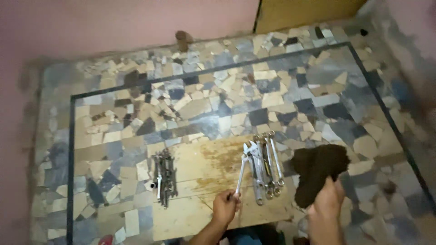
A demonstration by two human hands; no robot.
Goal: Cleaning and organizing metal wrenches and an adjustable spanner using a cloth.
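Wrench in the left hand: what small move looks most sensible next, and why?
Probably bring the wrench across to the dark cloth in the right hand. The left hand grips its lower end, its head rests by the shiny row, and the cloth hangs clear.

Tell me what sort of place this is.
Probably a corner of a home or small workshop, used as a floor-level work spot: a mosaic stone floor, pink walls, and a wooden board laid with wrenches. The left hand holds one; the right hand a dark cloth.
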